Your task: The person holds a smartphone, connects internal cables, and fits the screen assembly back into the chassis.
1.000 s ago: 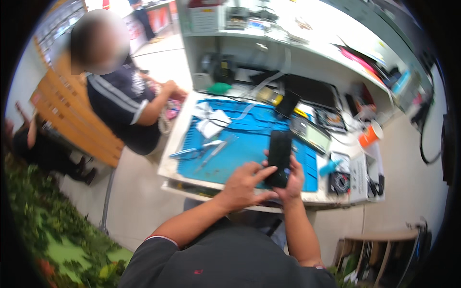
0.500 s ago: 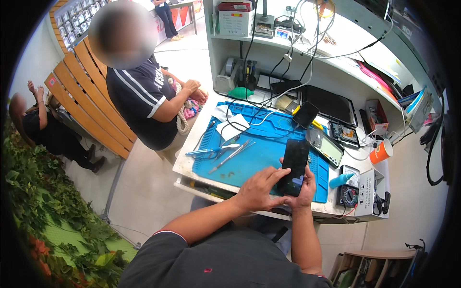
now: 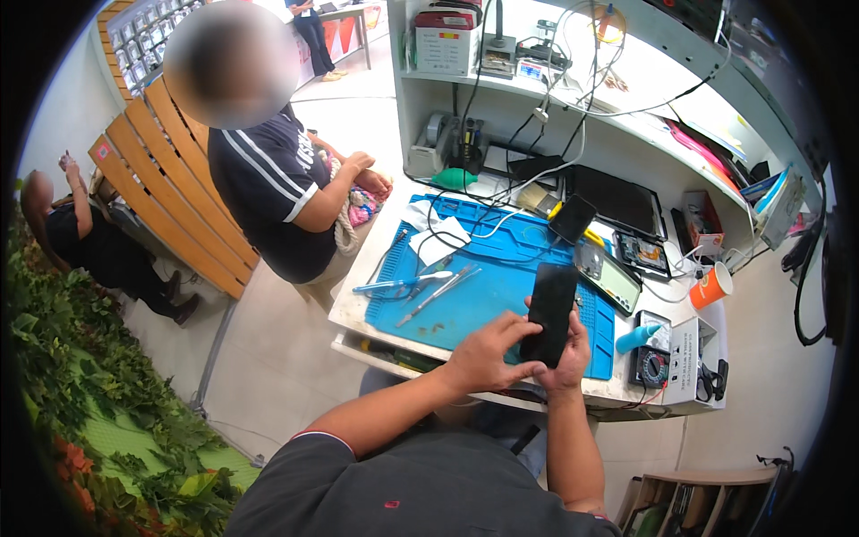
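Phone [image 3: 552, 315] in the head view is a slim slab with rounded corners, its long axis running mostly away from the person, far end leaning a little to the right. Its face is turned up toward the person, smooth, black and dark all over. It is held above the near right part of the blue mat [image 3: 506, 285], which serves as landmark here. The right hand [image 3: 570, 356] has its grip clamped on the phone, thumb along the right edge, fingers round the back to the left edge. The left hand [image 3: 488, 353] keeps its grip apart, forefinger at the phone's left side and thumb by its lower end.

The mat looks rubbery, with ridged, grooved borders, and lies on a white counter [image 3: 347, 311]. On the mat's left part are a slender metal tool [image 3: 438, 297] and a blue-and-white handled one; on its far left part, creased white paper [image 3: 442, 240]. Beyond the mat sits a smooth green rubber bulb [image 3: 455, 178]. Right of the mat stand a tapering orange cup [image 3: 711, 286], a blue bottle [image 3: 636, 338] and a boxy black meter [image 3: 650, 366] with a round dial.
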Tool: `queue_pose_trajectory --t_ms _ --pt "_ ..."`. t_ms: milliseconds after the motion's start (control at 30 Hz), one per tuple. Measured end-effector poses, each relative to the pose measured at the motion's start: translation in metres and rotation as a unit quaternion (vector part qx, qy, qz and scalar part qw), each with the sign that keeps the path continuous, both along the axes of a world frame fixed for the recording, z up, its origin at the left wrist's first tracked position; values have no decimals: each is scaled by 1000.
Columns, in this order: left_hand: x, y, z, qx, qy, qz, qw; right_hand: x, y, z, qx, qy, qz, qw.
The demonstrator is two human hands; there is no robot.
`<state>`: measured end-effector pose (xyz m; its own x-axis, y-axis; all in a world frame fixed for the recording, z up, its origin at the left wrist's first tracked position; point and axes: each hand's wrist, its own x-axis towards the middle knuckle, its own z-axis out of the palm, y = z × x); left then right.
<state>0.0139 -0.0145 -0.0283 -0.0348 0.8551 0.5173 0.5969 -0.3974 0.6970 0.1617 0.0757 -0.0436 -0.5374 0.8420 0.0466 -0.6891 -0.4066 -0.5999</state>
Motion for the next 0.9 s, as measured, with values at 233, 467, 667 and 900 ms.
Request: queue_pose_trajectory --t_ms 233,467,667,900 --pt "-20 7 1 -117 -354 -64 926 -10 -19 15 257 -324 -46 909" --pt "-27 10 10 -137 -451 -66 879 -5 -36 53 525 -526 -183 643" --pt "-42 8 12 -182 -431 -70 881 9 -22 35 178 -310 -85 930" --pt "-39 11 12 -219 -401 -103 884 16 -7 26 78 -289 42 953"
